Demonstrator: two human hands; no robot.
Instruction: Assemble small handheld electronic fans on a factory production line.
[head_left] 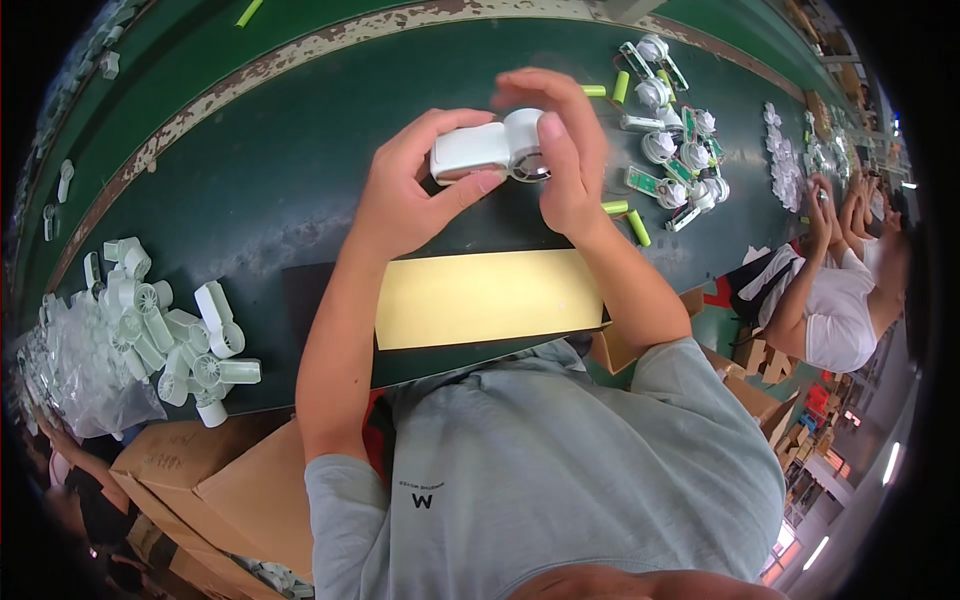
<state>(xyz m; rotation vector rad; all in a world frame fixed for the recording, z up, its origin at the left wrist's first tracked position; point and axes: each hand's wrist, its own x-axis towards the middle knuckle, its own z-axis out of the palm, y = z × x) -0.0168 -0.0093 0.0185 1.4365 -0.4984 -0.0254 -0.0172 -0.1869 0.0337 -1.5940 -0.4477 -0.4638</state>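
A white handheld fan (470, 153) is held above the dark green bench, its round head toward the right. My left hand (398, 190) is closed around its handle, thumb along the near side. At the round head, my right hand (576, 165) curls about the housing with the thumb pressed near its rim. The far fingers of that hand are slightly blurred, and they partly hide the head. Below both hands lies a yellow rectangular sheet (490, 298) on a dark mat.
Pale fan housings (165, 330) are heaped at left beside a clear plastic bag (95, 375). To the right lie motor assemblies with green circuit boards (675, 165) and yellow-green battery cells (621, 87). Cardboard boxes (220, 480) stand below the bench; co-workers (835, 310) sit farther along.
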